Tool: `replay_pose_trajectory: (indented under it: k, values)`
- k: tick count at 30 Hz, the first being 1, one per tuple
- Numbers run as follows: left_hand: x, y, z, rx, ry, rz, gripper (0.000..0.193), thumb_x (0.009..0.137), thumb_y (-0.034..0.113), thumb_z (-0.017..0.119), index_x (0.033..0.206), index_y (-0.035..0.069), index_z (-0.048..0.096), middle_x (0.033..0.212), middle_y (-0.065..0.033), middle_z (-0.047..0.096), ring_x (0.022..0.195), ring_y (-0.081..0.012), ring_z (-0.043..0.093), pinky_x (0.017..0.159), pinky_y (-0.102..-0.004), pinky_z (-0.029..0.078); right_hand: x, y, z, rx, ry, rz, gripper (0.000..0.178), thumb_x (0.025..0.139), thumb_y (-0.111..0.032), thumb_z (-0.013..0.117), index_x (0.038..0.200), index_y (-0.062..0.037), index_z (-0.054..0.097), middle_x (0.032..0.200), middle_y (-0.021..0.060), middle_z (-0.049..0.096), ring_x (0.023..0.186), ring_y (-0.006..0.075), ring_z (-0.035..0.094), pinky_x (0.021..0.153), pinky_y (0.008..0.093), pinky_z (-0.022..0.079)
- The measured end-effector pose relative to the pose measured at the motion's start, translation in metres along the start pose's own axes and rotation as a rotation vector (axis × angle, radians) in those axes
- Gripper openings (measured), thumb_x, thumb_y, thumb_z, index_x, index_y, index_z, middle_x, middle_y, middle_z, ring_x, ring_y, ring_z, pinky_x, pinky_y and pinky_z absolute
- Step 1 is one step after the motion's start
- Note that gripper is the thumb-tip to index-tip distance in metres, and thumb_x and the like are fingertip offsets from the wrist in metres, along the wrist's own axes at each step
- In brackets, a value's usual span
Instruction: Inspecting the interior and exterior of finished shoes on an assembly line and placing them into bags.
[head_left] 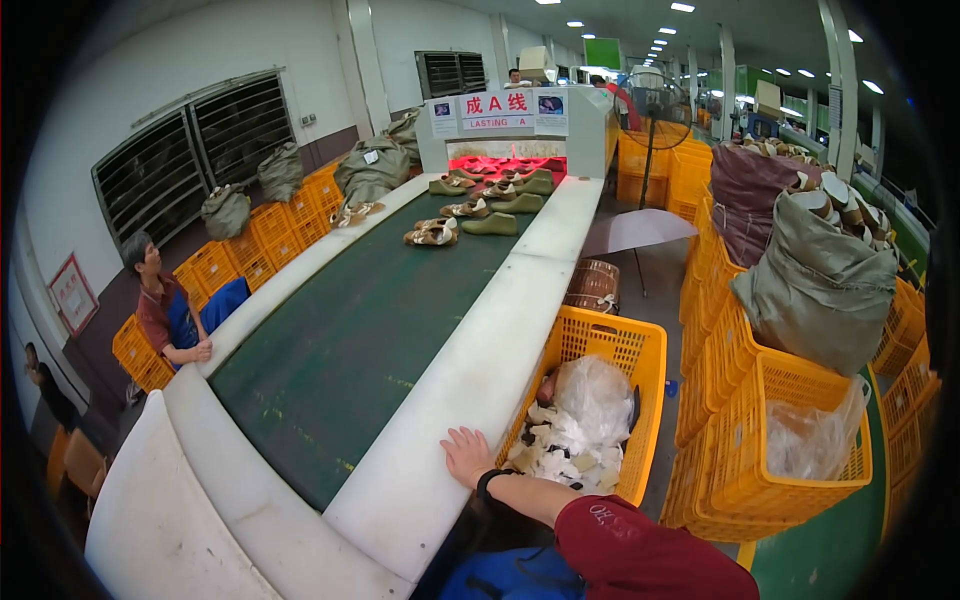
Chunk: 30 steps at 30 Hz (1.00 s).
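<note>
My right hand [467, 457] rests on the white side ledge [490, 350] of a conveyor, fingers stretched out and holding nothing. A dark band circles its wrist below a maroon sleeve. My left hand is outside the picture. Beside the ledge runs the dark green conveyor belt [350, 330]. On its far part lie several brown-and-white shoes, the closest being a strappy shoe [432, 232]. Next to it sits a green shoe last [491, 224]. More shoes and lasts lie farther back, up to the red-lit opening of a machine [510, 165].
Right of my hand stands a yellow crate [650, 400] with scraps and a plastic bag [592, 400]. Stacked yellow crates [740, 430] and a bulging grey-green sack [825, 280] line the right. Another person [165, 310] leans on the left ledge. A fan [652, 125] stands behind.
</note>
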<state>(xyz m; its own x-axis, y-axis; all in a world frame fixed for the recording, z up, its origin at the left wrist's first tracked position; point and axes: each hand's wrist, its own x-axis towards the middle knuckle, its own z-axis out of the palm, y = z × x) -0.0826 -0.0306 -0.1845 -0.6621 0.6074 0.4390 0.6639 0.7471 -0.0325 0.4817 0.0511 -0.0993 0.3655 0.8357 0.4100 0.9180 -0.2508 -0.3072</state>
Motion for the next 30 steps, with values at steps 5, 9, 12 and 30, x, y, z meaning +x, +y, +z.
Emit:
replay_pose_trajectory:
  k: [5, 9, 12, 30]
  values:
    - [0.002, -0.016, -0.024, -0.020, 0.027, -0.017, 0.047, 0.089, 0.036, 0.036, 0.134, 0.023, 0.033, 0.133, -0.0098, 0.041, 0.117, -0.0310, 0.042, 0.085, -0.0564, 0.035, 0.012, -0.025, 0.017, 0.056, 0.019, -0.068, 0.026, 0.082, -0.021, 0.047, 0.103, -0.0085, 0.057, 0.113, 0.0130, 0.052, 0.105, 0.0297, 0.047, 0.089, 0.0456, 0.035]
    - [0.004, 0.007, -0.056, -0.263, 0.115, -0.056, 0.030, 0.078, 0.013, 0.047, 0.106, 0.003, 0.055, 0.109, -0.0165, 0.054, 0.101, -0.0316, 0.050, 0.085, -0.0393, 0.039, 0.011, -0.006, 0.004, 0.032, 0.041, -0.124, 0.026, 0.084, -0.018, 0.043, 0.099, -0.0017, 0.055, 0.102, 0.0168, 0.055, 0.097, 0.0322, 0.049, 0.086, 0.0443, 0.036]
    - [0.013, 0.032, -0.078, -0.244, -0.089, -0.078, 0.036, 0.076, 0.018, 0.050, 0.111, 0.010, 0.054, 0.126, -0.0109, 0.045, 0.120, -0.0279, 0.035, 0.095, -0.0511, 0.027, 0.004, 0.012, 0.005, 0.038, 0.013, -0.106, 0.031, 0.078, -0.016, 0.048, 0.107, -0.0072, 0.056, 0.122, 0.0161, 0.047, 0.115, 0.0329, 0.039, 0.097, 0.0449, 0.028]
    - [-0.005, 0.019, -0.085, -0.453, 0.006, -0.148, 0.036, 0.078, 0.014, 0.048, 0.113, 0.007, 0.051, 0.130, -0.0145, 0.040, 0.124, -0.0350, 0.029, 0.103, -0.0532, 0.015, 0.006, 0.000, 0.012, 0.036, -0.033, -0.091, 0.029, 0.081, -0.012, 0.048, 0.109, -0.0092, 0.054, 0.126, 0.0116, 0.044, 0.120, 0.0313, 0.036, 0.100, 0.0458, 0.024]
